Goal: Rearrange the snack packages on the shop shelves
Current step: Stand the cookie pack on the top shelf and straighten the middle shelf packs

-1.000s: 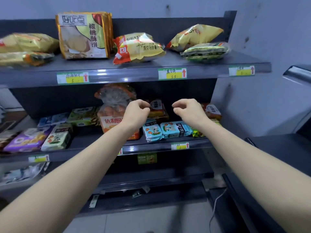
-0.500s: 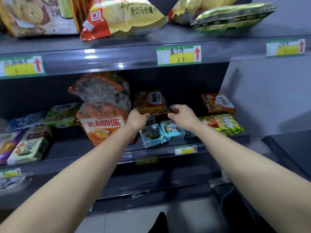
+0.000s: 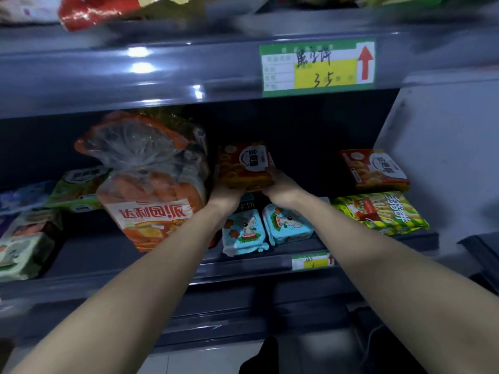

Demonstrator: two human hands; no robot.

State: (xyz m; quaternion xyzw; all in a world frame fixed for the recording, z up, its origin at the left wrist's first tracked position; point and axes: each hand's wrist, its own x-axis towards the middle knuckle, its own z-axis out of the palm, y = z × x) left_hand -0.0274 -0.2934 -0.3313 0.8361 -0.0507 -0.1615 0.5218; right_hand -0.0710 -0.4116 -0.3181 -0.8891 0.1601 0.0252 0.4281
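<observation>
Both of your hands are on one red-orange snack packet (image 3: 244, 164) at the back of the middle shelf (image 3: 264, 261), about midway along its front edge; your left hand (image 3: 225, 194) grips its lower left corner and your right hand (image 3: 280, 188) grips its lower right corner, fingers curled onto the packet, though the fingertips themselves are hidden behind it. That packet shows round golden biscuits on its left half and a white rounded label with dark characters at its upper right; the print is too blurred to read; it tilts up toward you, its lower edge covered by your hands. A matching red packet (image 3: 374, 168) lies toward the shelf's right end, well apart; just in front of it, at the front right corner, sits a yellow-green striped packet (image 3: 383, 211). Two pale blue packets (image 3: 244, 230) with a cartoon animal lie side by side at the front edge, under your wrists; a dark packet behind them is mostly covered. Left of your left hand stands a clear bag with orange print (image 3: 147, 182), touching your forearm. Green and white packets (image 3: 27, 241) at the shelf's left end are blurred and cut off by the picture's edge. On the upper shelf's front edge hangs a green price tag (image 3: 317, 67) with a red arrow.
</observation>
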